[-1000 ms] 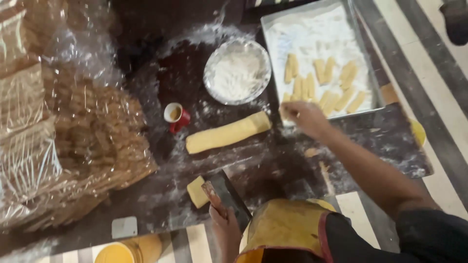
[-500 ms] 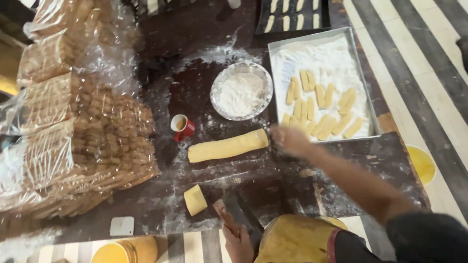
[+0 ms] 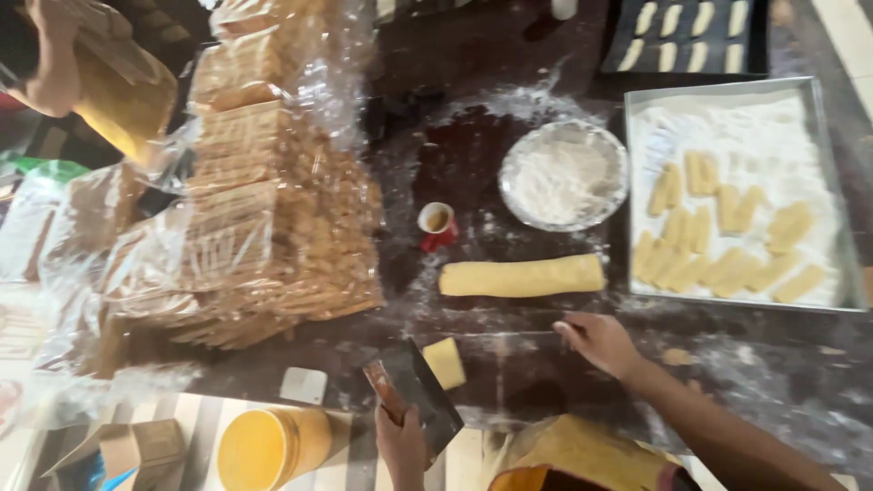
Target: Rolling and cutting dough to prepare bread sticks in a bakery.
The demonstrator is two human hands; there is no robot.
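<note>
Both hands (image 3: 596, 341) showing bare, no gloves, rings or watch visible. Right forearm (image 3: 718, 427) bare, sleeveless up to frame edge. Person wearing mustard-yellow garment (image 3: 582, 455) at near edge, showing dark trim toward right. Left hand (image 3: 400, 445) bare too.

A: What's on the counter (image 3: 509, 64)?
B: Dark, floured. Dough log (image 3: 522, 275) just beyond right hand (image 3: 596, 341), cut piece (image 3: 445, 362) beside left hand (image 3: 402, 444).
A: Beyond that?
B: Flour bowl (image 3: 563, 175), red cup (image 3: 436, 224), tray (image 3: 823, 118) of cut dough.
</note>
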